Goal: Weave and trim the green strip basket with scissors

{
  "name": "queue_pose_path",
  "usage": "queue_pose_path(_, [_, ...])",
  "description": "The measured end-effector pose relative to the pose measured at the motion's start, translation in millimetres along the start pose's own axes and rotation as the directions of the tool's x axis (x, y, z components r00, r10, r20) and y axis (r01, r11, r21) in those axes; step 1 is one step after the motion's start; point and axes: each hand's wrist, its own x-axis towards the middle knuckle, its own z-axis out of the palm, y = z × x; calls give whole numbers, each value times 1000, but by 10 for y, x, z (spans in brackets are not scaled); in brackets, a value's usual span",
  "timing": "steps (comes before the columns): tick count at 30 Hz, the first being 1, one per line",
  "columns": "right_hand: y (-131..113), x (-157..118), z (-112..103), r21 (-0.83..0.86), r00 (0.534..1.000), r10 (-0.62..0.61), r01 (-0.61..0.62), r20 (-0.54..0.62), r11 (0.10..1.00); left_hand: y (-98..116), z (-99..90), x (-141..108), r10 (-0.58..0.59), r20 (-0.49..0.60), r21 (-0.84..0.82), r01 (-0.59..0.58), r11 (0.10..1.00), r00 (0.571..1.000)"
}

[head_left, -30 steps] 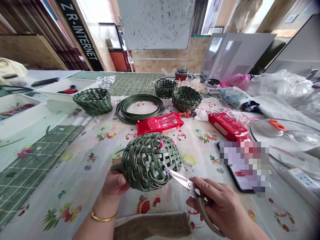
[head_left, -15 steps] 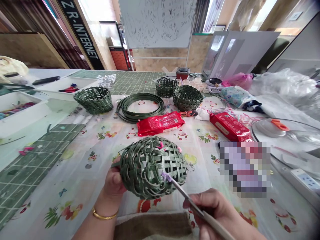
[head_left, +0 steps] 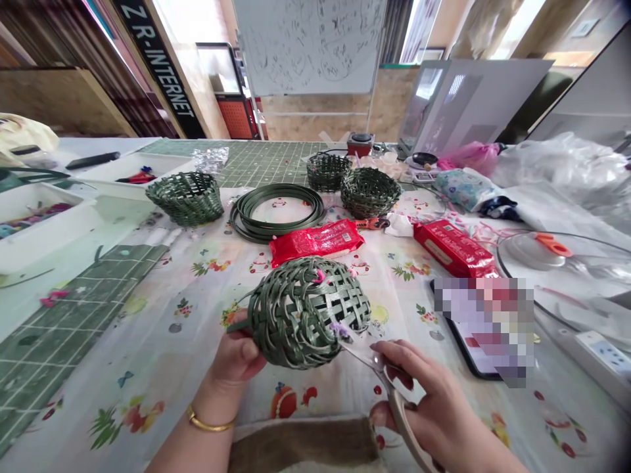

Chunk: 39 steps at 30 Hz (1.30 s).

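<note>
My left hand (head_left: 239, 358) grips a dark green woven basket (head_left: 300, 315) at its left side, keeping it tilted above the table with its woven bottom facing me. Pink twisted ties (head_left: 319, 276) poke out near its top. A fuzzy purple tie (head_left: 339, 330) sticks out lower on the right. Held in my right hand (head_left: 419, 394) is a pair of scissors (head_left: 377, 361) with pale handles. Their blades look slightly parted and reach the purple tie; whether they touch it I cannot tell. My left fingers are partly hidden behind the basket.
Behind the basket lie a red packet (head_left: 318, 242) and a coil of green strip (head_left: 276, 213). Other woven baskets (head_left: 185, 197) stand farther back. On the right are another red packet (head_left: 456, 249), a phone (head_left: 478, 328) and a power strip (head_left: 604, 358). A brown cloth (head_left: 303, 447) lies in front.
The scissors have opened, their handles now spread in my right hand. The basket has shifted slightly up and turned a little, with the purple tie moving right and up.
</note>
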Motion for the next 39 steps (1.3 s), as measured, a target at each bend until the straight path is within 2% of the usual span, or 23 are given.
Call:
queue_pose_path(4, [80, -12, 56, -57, 993, -98, 94, -68, 994, -9, 0, 0, 25, 13, 14, -25, 1000, 1000])
queue_pose_path(10, [111, -30, 67, -114, 984, -162, 153, -74, 982, -17, 17, -7, 43, 14, 32, -43, 999, 999])
queue_pose_path(12, [95, -43, 53, -83, 993, -97, 92, -60, 992, -10, 13, -11, 40, 3, 42, -40, 998, 999])
queue_pose_path(14, [92, -74, 45, 76, 995, 87, -90, 45, 993, -1, -4, -17, 47, -6, 48, -47, 998, 999])
queue_pose_path(15, [100, -96, 47, 212, 968, 194, -225, 158, 951, 1, -17, -21, 54, -8, 49, -54, 997, 998])
queue_pose_path(16, [116, -119, 52, 359, 916, 269, -368, 296, 858, 1, -30, -24, 64, -10, 51, -64, 997, 998])
queue_pose_path(17, [138, -139, 60, 491, 852, 285, -493, 439, 718, 0, -43, -27, 75, -10, 53, -74, 996, 997])
queue_pose_path(18, [163, -154, 70, 592, 796, 246, -583, 552, 556, -3, -53, -28, 80, -10, 57, -79, 995, 997])
queue_pose_path(19, [186, -160, 80, 658, 764, 186, -631, 617, 411, -8, -61, -28, 79, -12, 64, -78, 995, 997])
queue_pose_path(20, [203, -156, 89, 689, 752, 149, -651, 642, 317, -12, -64, -26, 71, -14, 70, -69, 995, 997])
queue_pose_path(21, [210, -143, 95, 698, 751, 151, -655, 643, 289, -15, -65, -23, 60, -18, 72, -59, 996, 998])
queue_pose_path(22, [205, -122, 96, 688, 760, 192, -646, 622, 329, -16, -62, -19, 52, -25, 68, -51, 996, 998])
queue_pose_path(23, [189, -98, 92, 655, 777, 251, -624, 577, 426, -14, -58, -15, 48, -33, 61, -46, 997, 998])
queue_pose_path(25, [134, -48, 68, 494, 846, 350, -522, 401, 696, -5, -43, -8, 52, -43, 47, -50, 998, 998])
queue_pose_path(27, [79, -13, 37, 249, 928, 314, -358, 198, 900, 6, -26, -5, 55, -35, 48, -54, 997, 998])
queue_pose_path(28, [59, -4, 26, 132, 958, 263, -278, 118, 951, 9, -18, -6, 49, -23, 53, -48, 997, 999])
queue_pose_path(31, [45, -4, 24, -58, 995, 95, -94, 5, 994, 3, -4, -13, 24, 28, 60, -26, 998, 999])
queue_pose_path(35, [75, -22, 51, -91, 999, -40, 37, -29, 995, -14, -22, -26, 29, 38, 62, -31, 998, 999])
queue_pose_path(37, [97, -47, 54, -33, 1000, 2, -3, -28, 999, -9, -38, -29, 31, 26, 87, -33, 996, 999])
queue_pose_path(39, [138, -99, 64, 194, 980, 176, -190, 88, 962, 5, -48, -31, 24, 16, 115, -25, 993, 1000])
